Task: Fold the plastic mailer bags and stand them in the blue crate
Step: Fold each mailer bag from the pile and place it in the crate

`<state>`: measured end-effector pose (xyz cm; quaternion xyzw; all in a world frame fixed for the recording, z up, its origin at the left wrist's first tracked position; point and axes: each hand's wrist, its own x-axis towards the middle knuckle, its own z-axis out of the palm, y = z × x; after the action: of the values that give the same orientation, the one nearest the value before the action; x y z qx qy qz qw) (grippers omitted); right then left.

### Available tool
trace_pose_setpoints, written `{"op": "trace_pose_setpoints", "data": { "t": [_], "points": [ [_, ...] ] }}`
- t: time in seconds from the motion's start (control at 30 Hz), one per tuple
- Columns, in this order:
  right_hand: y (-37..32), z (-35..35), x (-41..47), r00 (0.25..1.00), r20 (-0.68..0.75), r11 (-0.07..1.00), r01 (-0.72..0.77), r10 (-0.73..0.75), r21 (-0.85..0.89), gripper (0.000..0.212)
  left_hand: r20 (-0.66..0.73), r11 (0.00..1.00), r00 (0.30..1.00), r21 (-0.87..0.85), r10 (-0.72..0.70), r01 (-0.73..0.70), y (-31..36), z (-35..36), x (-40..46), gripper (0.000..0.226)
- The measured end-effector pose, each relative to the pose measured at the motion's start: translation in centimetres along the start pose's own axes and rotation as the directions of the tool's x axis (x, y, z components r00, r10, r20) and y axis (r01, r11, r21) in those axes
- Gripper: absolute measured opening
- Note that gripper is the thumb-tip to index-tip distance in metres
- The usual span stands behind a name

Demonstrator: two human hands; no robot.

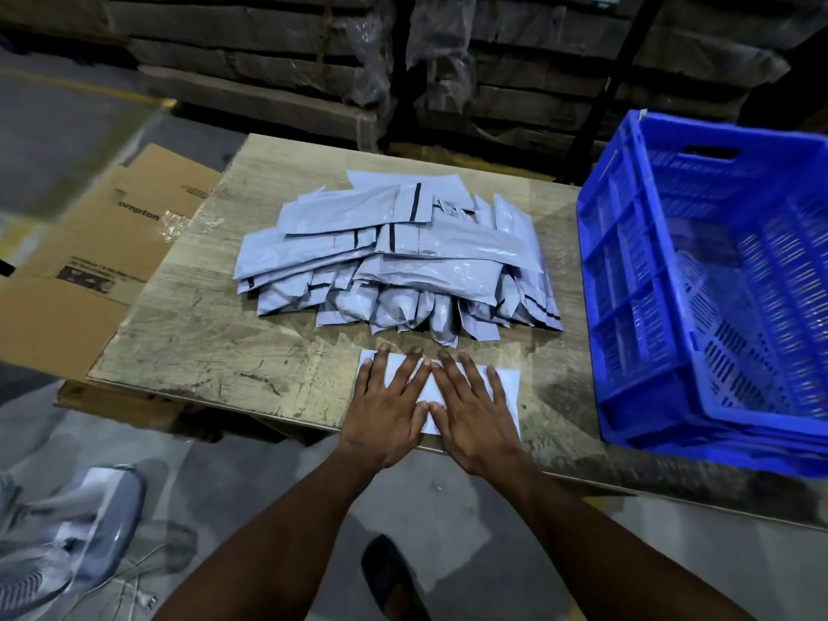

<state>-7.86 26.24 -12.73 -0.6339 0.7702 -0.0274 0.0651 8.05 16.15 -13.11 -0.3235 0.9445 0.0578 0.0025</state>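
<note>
A white mailer bag lies flat near the front edge of the wooden table. My left hand and my right hand press on it side by side, fingers straight and spread, thumbs touching. Behind them a loose pile of grey mailer bags covers the table's middle. The blue crate stands at the table's right end, tilted toward me. I see no bags inside it.
Flattened cardboard boxes lie left of the table. A grey fan sits on the floor at the lower left. Wrapped stacks of cartons fill the background. A dark shoe shows below my arms.
</note>
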Motion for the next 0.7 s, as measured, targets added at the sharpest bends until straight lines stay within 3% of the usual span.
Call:
{"op": "trace_pose_setpoints", "data": {
  "t": [0.4,0.47,0.57,0.63,0.7],
  "points": [
    [4.4,-0.7,-2.7,0.989,0.107,0.994,-0.093,0.099,-0.064,0.078,0.017,0.994,0.995,-0.040,-0.102,0.103,-2.3,0.4,-1.3,0.065],
    [3.3,-1.3,-2.5,0.989,0.056,0.986,-0.131,0.137,-0.099,0.075,0.028,0.993,0.993,-0.035,-0.113,0.114,-2.0,0.3,-1.2,0.065],
    [-0.1,-2.0,-1.1,1.000,-0.002,0.996,-0.017,0.017,-0.086,0.068,0.036,0.994,0.993,-0.021,-0.109,0.110,-1.9,0.4,-1.1,0.065],
    [-2.1,-1.5,0.1,0.996,0.031,0.996,0.087,-0.087,-0.013,0.066,0.029,0.995,0.994,-0.015,-0.103,0.103,-2.1,0.5,-1.2,0.065],
    [-2.2,-0.6,0.8,0.993,0.065,0.995,0.097,-0.098,0.018,0.065,0.031,0.996,0.995,-0.004,-0.090,0.091,-2.2,0.5,-1.3,0.065]
  ]
}}
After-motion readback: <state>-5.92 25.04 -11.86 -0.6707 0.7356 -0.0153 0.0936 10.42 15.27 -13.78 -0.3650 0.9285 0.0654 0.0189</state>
